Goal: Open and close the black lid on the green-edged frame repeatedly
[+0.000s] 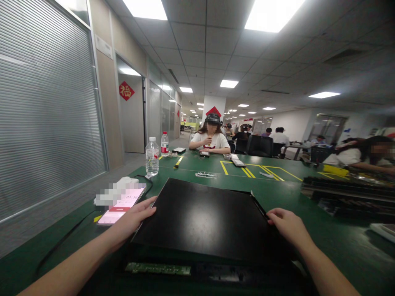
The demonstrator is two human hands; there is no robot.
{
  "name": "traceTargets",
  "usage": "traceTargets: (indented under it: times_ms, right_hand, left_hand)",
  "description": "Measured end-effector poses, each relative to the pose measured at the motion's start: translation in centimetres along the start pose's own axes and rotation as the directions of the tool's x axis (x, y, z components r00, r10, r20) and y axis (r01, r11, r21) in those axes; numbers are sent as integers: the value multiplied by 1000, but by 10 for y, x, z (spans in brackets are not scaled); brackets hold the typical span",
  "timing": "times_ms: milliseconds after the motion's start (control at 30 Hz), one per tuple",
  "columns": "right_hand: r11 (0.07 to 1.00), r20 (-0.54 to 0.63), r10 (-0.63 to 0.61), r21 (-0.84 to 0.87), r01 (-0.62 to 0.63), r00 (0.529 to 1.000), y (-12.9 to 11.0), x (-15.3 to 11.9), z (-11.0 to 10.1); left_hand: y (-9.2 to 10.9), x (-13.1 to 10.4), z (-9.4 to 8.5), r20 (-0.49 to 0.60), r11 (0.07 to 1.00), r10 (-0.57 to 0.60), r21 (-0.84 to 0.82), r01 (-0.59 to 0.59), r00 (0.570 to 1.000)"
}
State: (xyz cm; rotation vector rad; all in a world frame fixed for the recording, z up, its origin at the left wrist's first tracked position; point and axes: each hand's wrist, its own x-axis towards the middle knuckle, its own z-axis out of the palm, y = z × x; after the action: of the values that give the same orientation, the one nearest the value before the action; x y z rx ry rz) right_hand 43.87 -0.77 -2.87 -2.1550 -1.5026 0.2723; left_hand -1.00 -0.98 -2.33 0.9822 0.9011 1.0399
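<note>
A large flat black panel [200, 222] lies before me on the green table, with a thin dark frame strip along its right edge. A green circuit board strip [159, 269] shows below its near edge. My left hand [135, 218] is at the panel's left edge, the thumb on the rim and the other fingers partly hidden. My right hand [285, 224] pinches the strip at the right edge between bent fingers. Left of the panel lies a phone [123, 205] with a lit pink screen, close to my left hand.
Two bottles, one clear [152, 158] and one red-labelled [164, 144], stand at the back left. A person [212, 137] sits across the green table [333, 234]. Dark stacked parts [336, 193] lie at right, near another person. Yellow tape marks the far side.
</note>
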Motion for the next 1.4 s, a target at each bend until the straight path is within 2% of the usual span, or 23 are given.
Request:
traceTargets:
  times_ms: [367, 867, 1200, 1400]
  right_hand:
    - [1000, -6, -16, -12, 16, 1000, 1, 2, 2]
    - [1000, 5, -14, -4, 14, 1000, 4, 3, 3]
    - [1000, 22, -12, -1, 12, 1000, 3, 4, 4]
    - [1000, 8, -20, -13, 20, 1000, 2, 3, 6]
  left_hand:
    - [6, -5, 7, -100, 995, 20, 104, -9, 995]
    - [3, -4, 2, -5, 997, 6, 80, -5, 1000]
    - [-1, -1, -2, -9, 991, 32, 133, -30, 999]
    - [5, -6, 2, -101, 989, -8, 146, 23, 995]
